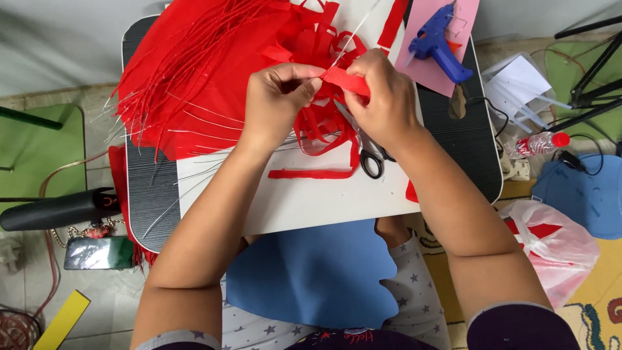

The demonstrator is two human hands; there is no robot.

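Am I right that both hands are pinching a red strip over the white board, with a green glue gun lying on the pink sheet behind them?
Not quite: the head view shows the glue gun is blue. The rest holds: left hand and right hand pinch the red strip over the white board; the gun lies on the pink sheet.

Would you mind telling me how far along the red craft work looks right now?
Done: a pile of wired red pieces lies at the table's left. In hand: both hands, left hand and right hand, pinch a red strip. Left: loose red strips beside the scissors.
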